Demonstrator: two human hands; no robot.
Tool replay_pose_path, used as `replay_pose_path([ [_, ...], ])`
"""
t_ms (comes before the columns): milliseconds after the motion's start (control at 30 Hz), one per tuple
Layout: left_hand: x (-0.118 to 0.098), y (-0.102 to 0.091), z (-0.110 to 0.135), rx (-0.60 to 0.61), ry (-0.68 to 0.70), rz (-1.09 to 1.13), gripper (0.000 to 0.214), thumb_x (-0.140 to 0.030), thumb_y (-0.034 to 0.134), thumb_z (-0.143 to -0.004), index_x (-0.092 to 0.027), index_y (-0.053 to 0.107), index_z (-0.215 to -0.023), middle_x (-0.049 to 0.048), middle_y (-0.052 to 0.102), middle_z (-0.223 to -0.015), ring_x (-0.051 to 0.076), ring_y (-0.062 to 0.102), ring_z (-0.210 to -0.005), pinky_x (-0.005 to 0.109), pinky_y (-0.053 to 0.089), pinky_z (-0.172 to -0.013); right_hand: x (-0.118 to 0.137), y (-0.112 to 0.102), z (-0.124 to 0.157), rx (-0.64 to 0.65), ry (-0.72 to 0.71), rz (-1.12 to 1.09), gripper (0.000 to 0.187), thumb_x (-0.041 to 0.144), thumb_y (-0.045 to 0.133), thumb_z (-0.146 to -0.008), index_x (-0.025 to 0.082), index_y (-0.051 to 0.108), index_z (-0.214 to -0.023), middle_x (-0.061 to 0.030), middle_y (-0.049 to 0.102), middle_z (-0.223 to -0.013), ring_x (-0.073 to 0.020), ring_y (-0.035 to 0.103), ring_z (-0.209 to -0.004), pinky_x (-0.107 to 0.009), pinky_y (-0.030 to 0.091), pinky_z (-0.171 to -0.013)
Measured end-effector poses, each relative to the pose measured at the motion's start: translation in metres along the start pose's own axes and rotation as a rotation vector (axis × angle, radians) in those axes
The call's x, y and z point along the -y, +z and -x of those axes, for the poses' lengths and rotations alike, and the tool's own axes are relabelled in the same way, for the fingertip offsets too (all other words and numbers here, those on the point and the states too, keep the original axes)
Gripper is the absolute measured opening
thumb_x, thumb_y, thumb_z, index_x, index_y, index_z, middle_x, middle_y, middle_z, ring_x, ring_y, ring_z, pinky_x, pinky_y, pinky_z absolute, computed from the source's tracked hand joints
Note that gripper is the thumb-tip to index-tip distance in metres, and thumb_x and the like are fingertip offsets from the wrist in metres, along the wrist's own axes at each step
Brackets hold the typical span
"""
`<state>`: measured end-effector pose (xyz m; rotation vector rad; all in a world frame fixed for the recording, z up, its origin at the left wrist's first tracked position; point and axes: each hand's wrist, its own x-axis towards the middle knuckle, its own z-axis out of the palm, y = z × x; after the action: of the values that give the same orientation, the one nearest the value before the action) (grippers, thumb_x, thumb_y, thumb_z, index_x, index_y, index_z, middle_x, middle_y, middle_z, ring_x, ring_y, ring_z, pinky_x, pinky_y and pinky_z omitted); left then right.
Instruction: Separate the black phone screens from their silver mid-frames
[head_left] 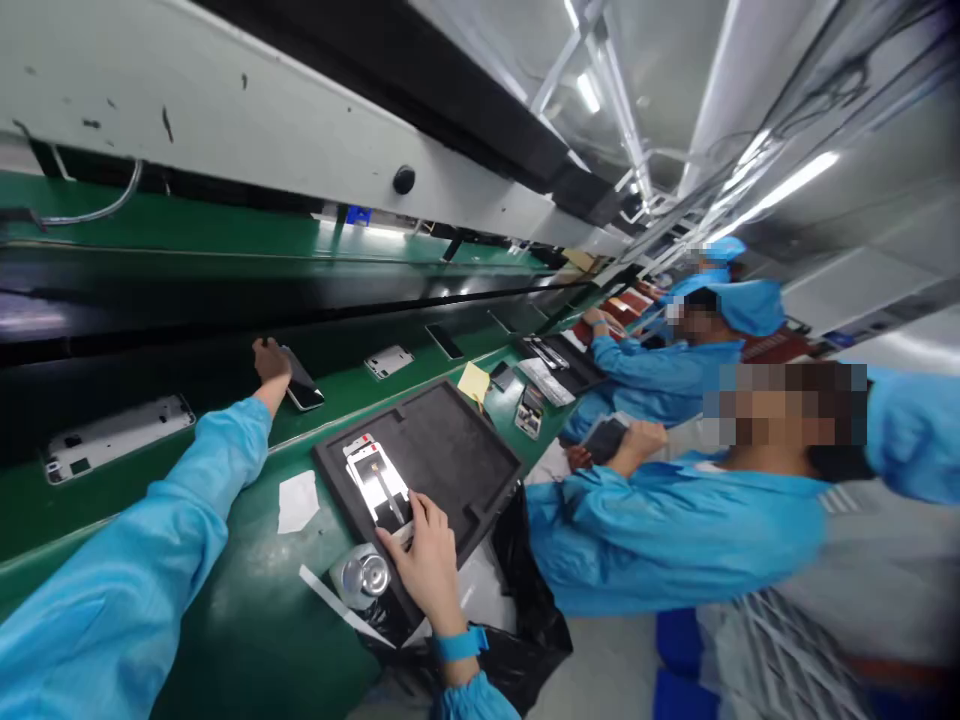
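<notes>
My left arm reaches across to the green strip (349, 392) at the back of the bench (259, 600), where my left hand (271, 368) is at the side of a phone (303, 380) lying flat with its dark face up. Those fingers are curled against its edge; I cannot tell whether they grip it. My right hand (431, 560), a blue band (461, 645) round the wrist, has its thumb and fingers closed on the near end of a white phone (369, 480), which lies slantwise over the left part of a black tray (457, 450).

To the left of the tray I have a piece of white paper (298, 502), and by its near corner a bottle with a metal top (364, 576) beside a white strip (345, 605). A yellow note (473, 382) lies just past the tray's far edge. Along the green strip, a pale metal frame (124, 436) lies left of my left hand; a smaller pale frame (389, 361) and a black phone (445, 341) lie to its right. A co-worker in blue (667, 540) sits to my right.
</notes>
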<state>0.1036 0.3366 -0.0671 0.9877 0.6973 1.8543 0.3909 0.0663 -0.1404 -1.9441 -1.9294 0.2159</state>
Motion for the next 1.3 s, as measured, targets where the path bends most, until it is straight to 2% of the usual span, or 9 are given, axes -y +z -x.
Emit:
replay_pose_path([
  [200,0.052,0.022,-0.001,-0.185,-0.065,-0.614,0.056,-0.043,0.070,-0.105,-0.021,0.057,-0.155,0.0157,0.050,-0.164,0.037,0.053,-0.147,0.066,0.045,-0.121,-0.008,0.004,0.002,-0.123,0.003,-0.041,0.057,0.062,0.060,-0.102,0.017,0.063,-0.138,-0.0219,0.072,-0.134,-0.0423,0.066,-0.127,-0.054,0.054,-0.102],
  [333,0.097,0.069,0.011,0.030,-0.237,-0.974,0.100,-0.057,0.082,-0.091,-0.012,0.040,-0.170,0.0280,0.024,-0.180,0.052,0.013,-0.168,0.074,0.010,-0.133,-0.013,0.008,0.005,-0.157,0.000,-0.050,0.057,0.062,0.063,-0.102,0.017,0.061,-0.137,-0.0197,0.074,-0.128,-0.0398,0.070,-0.120,-0.051,0.055,-0.099],
  [433,0.124,0.103,0.012,0.269,-0.321,-1.110,0.123,-0.059,0.095,-0.076,-0.012,0.035,-0.173,0.0323,0.022,-0.179,0.056,0.010,-0.167,0.069,0.010,-0.134,-0.014,0.009,0.009,-0.195,-0.017,-0.055,0.057,0.055,0.066,-0.102,0.018,0.056,-0.144,-0.0198,0.072,-0.136,-0.0388,0.070,-0.125,-0.050,0.055,-0.102],
  [600,0.142,0.118,0.003,0.445,-0.302,-1.274,0.093,-0.048,0.080,-0.095,-0.021,0.036,-0.172,0.0208,0.031,-0.179,0.047,0.011,-0.170,0.074,-0.001,-0.132,-0.006,0.012,0.008,-0.225,-0.011,-0.079,0.059,0.032,0.078,-0.092,0.023,0.053,-0.145,-0.0157,0.070,-0.143,-0.0357,0.070,-0.128,-0.049,0.058,-0.105],
  [700,0.141,0.115,-0.006,0.480,-0.223,-1.304,0.070,-0.043,0.071,-0.102,-0.022,0.049,-0.164,0.0170,0.046,-0.170,0.043,0.025,-0.166,0.073,0.008,-0.133,0.000,0.013,0.001,-0.223,0.041,-0.088,0.061,0.024,0.085,-0.083,0.024,0.057,-0.138,-0.0141,0.071,-0.141,-0.0357,0.071,-0.126,-0.050,0.059,-0.105],
  [833,0.122,0.115,-0.010,0.419,-0.167,-1.231,0.057,-0.041,0.073,-0.099,-0.016,0.061,-0.149,0.0182,0.061,-0.153,0.040,0.048,-0.151,0.068,0.030,-0.128,0.004,0.013,-0.005,-0.227,0.077,-0.107,0.068,0.021,0.089,-0.075,0.023,0.058,-0.136,-0.0134,0.073,-0.137,-0.0366,0.072,-0.125,-0.053,0.059,-0.107],
  [967,0.080,0.108,-0.008,0.238,-0.127,-1.048,0.074,-0.033,0.077,-0.089,-0.005,0.053,-0.153,0.0290,0.063,-0.146,0.047,0.051,-0.148,0.060,0.040,-0.124,0.006,0.012,-0.010,-0.211,0.065,-0.102,0.064,0.027,0.091,-0.076,0.024,0.061,-0.133,-0.0131,0.073,-0.136,-0.0367,0.071,-0.124,-0.052,0.059,-0.105],
  [1133,-0.004,0.068,0.012,0.030,-0.111,-0.750,0.078,-0.027,0.080,-0.086,-0.010,0.044,-0.153,0.0182,0.070,-0.128,0.038,0.066,-0.130,0.054,0.047,-0.122,0.007,0.012,-0.016,-0.225,0.059,-0.036,0.048,0.034,0.087,-0.085,0.021,0.065,-0.125,-0.0135,0.074,-0.132,-0.0362,0.071,-0.121,-0.051,0.059,-0.102],
  [1300,-0.111,0.009,0.075,-0.120,-0.178,-0.465,0.039,-0.032,0.055,-0.106,-0.025,0.042,-0.142,0.0019,0.066,-0.100,0.027,0.075,-0.107,0.050,0.066,-0.093,0.006,0.009,-0.017,-0.290,-0.006,-0.045,0.042,0.039,0.087,-0.085,0.022,0.067,-0.118,-0.0132,0.076,-0.123,-0.0341,0.070,-0.117,-0.046,0.058,-0.099],
])
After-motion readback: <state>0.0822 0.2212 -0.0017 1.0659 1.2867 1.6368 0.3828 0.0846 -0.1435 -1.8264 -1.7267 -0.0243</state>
